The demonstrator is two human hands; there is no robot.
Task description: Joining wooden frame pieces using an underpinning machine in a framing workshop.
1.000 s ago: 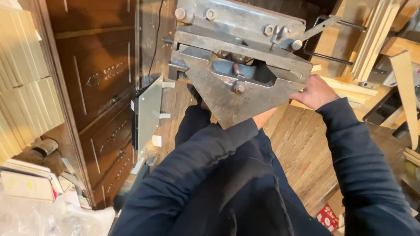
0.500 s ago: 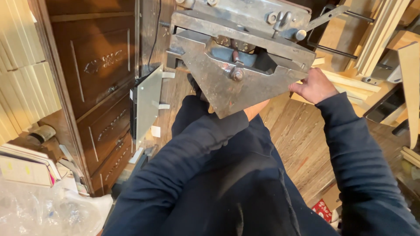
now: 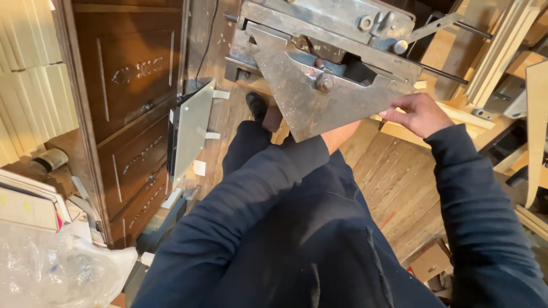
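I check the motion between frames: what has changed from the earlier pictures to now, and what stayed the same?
The right hand has slid from the metal machine's right corner down along the triangular plate's lower right edge, fingers touching it. The view has shifted a little. The left hand stays hidden under the plate; only its forearm shows. The machine, the dark wooden cabinet and the grey panel leaning on it stayed put.
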